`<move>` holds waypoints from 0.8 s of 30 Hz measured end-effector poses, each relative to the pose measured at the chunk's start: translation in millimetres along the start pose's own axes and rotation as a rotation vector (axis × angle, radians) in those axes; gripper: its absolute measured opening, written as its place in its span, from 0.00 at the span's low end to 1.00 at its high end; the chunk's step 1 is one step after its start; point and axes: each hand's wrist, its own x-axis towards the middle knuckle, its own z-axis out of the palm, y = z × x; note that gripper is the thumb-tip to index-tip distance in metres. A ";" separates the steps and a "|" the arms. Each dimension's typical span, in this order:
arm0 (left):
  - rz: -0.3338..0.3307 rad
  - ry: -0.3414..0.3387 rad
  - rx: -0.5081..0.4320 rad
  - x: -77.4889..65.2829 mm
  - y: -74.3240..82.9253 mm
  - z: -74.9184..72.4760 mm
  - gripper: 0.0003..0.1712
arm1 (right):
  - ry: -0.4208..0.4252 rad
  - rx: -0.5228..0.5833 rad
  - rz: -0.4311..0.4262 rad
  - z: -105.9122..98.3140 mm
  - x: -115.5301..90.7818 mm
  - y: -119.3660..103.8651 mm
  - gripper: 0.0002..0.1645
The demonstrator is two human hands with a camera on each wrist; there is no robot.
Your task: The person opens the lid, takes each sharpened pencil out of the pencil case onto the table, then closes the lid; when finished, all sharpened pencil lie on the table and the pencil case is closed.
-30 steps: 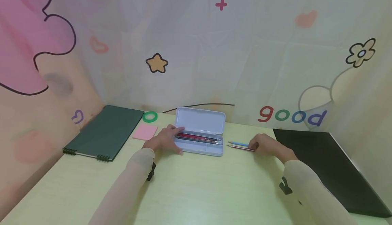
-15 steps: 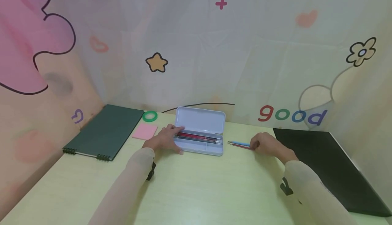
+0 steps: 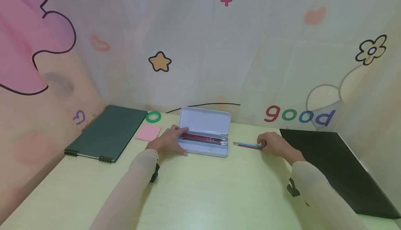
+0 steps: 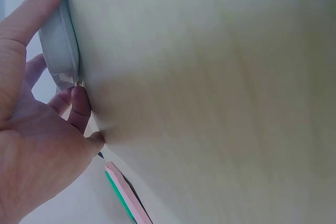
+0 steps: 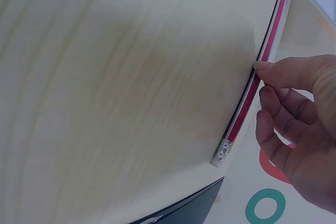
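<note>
My left hand (image 3: 167, 140) holds the left end of an open white pencil case (image 3: 205, 120). In the left wrist view its thumb lies along the case's front wall, with other fingers bent at the end. Several dark and red pencils (image 3: 200, 138) lie in the case's back compartment. To the right of the case, my right hand (image 3: 273, 144) pinches a red striped pencil (image 5: 275, 32) and a blue pencil (image 3: 245, 143) between thumb and fingertips. Both pencils lie close together on the table, tips toward the case. The blue one is mostly hidden in the right wrist view.
On the left lie a dark green spiral notebook (image 3: 108, 132), a pink sticky-note pad (image 3: 148, 132) and a green tape roll (image 3: 153, 117). A large black flat board (image 3: 335, 171) lies at the right. A printed curtain (image 3: 200, 49) hangs behind the table.
The two pencils, apart at their rear a second ago, have come together side by side. My right hand has shifted slightly right and away from me. The left hand stays on the case.
</note>
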 end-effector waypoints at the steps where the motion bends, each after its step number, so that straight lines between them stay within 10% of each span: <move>1: 0.001 0.001 0.002 -0.2 0.4 -0.7 0.59 | 0.000 -0.002 0.006 -0.5 0.2 0.3 0.09; 24: -0.008 0.003 0.000 0.5 3.0 0.1 0.59 | -0.048 0.156 0.010 -5.4 28.8 -47.4 0.15</move>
